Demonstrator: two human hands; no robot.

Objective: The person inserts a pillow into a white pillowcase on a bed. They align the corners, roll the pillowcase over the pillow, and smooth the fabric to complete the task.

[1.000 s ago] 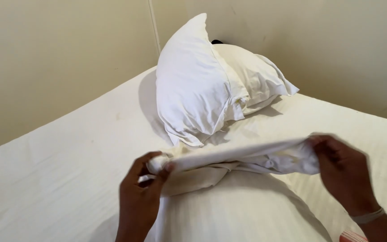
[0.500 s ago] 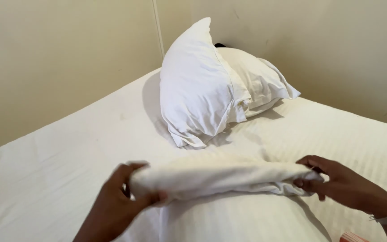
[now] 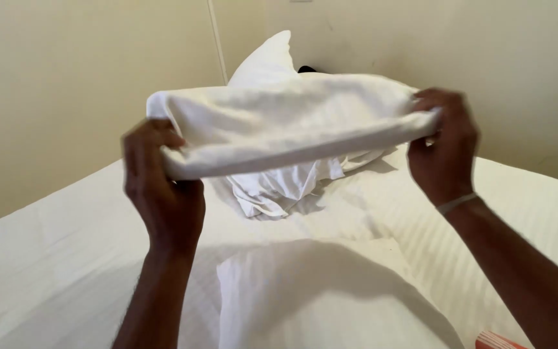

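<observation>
Head view: 2 bare hands hold a white pillowcase (image 3: 292,126) stretched between them, raised clear of the bed (image 3: 53,258). Left hand (image 3: 159,187) has its grip closed on the left end of the cloth, fingers curled over the bunched edge. Right hand (image 3: 444,148) has its grip closed on the right end, thumb and fingers pinching the fabric; a thin band (image 3: 458,203) sits on that wrist. The pillowcase hangs as a wide, flattened band, its open lower side facing the camera. Below it a white pillow (image 3: 330,297) lies on the striped white bed sheet, near the person. Behind the cloth, 2 further white pillows (image 3: 272,187) lean in the corner against the cream wall (image 3: 66,77). A red-and-white striped item (image 3: 498,340) shows at the lower right edge.
</observation>
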